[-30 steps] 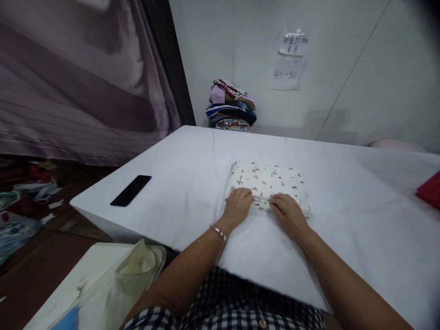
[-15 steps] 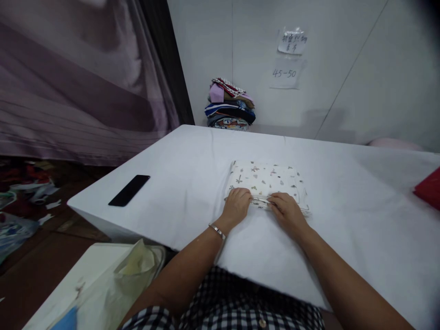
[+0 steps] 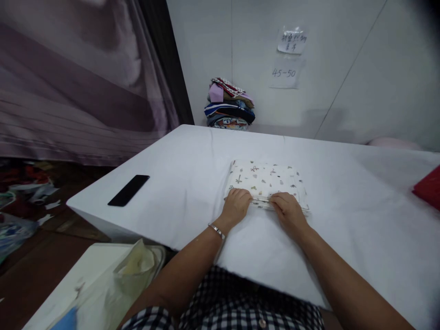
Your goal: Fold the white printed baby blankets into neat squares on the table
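Left hand [image 3: 236, 205] and right hand [image 3: 288, 210] are curled side by side, gripping the near edge of the folded cloth [image 3: 266, 178], probably to pin its layers flat on the bench [image 3: 185, 156].

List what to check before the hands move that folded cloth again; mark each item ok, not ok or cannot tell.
1. Both hands on the cloth: ok. The left hand and right hand sit at the near edge of the folded cloth.
2. Firm pinch on the layers: cannot tell. The fingers curl at the edge and hide it.
3. Cloth flat on the table: ok.
4. Phone out of the way: ok. It lies apart, near the table's left edge.
5. Red item out of the way: ok. It is far off to the right.
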Demonstrator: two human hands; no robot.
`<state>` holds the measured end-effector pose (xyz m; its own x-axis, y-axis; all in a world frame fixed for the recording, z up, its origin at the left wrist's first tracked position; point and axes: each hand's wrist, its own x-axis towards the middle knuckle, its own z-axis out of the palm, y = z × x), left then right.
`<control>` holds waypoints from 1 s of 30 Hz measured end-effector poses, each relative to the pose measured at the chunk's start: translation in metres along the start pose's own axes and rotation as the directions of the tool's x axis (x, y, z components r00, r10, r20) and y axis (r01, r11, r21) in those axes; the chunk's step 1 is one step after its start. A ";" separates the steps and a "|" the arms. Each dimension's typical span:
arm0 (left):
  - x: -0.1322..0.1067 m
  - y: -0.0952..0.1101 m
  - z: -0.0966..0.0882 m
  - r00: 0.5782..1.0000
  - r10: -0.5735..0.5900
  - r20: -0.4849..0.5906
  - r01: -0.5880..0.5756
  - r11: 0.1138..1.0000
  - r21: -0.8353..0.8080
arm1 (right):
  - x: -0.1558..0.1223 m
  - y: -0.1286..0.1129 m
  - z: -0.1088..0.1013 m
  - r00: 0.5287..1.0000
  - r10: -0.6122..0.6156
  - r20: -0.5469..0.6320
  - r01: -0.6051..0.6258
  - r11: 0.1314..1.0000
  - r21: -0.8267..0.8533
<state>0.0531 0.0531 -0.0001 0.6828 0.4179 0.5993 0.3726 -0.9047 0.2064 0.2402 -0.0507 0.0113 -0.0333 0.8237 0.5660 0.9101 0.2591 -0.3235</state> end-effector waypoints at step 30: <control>-0.001 0.005 -0.004 0.998 -0.002 0.067 0.002 1.000 0.003 | -0.002 0.002 0.000 0.996 -0.072 0.053 0.074 0.997 -0.031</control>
<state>0.0515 0.0479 0.0036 0.7225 0.4244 0.5458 0.3756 -0.9037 0.2055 0.2421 -0.0517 0.0091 -0.1205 0.8285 0.5469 0.9175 0.3033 -0.2572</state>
